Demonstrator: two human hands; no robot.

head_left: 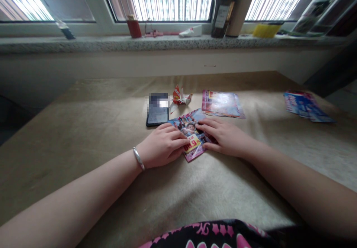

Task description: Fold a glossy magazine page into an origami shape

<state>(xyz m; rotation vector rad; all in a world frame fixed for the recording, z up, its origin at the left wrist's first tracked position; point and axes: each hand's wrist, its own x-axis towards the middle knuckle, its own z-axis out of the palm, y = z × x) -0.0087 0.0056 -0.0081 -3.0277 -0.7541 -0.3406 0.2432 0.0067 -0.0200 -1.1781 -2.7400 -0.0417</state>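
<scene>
A colourful printed flyer (191, 127) lies flat and slightly turned on the table in front of me. My left hand (164, 144) rests on its left side, fingers stretched across the paper. On the right side of the flyer lies my right hand (223, 134), its fingers spread and pressing down from above. Just beyond the flyer stands a red and white folded paper crane (182, 96). A dark phone (157, 114) lies left of the crane, close to my left hand. Parts of the flyer are hidden under both hands.
A stack of pink flyers (223, 104) lies behind my right hand. More blue printed papers (305, 106) lie at the table's right. Beyond the table, the windowsill (100, 44) carries a red container (134, 28), a lidded jar (222, 15) and a yellow item (266, 30).
</scene>
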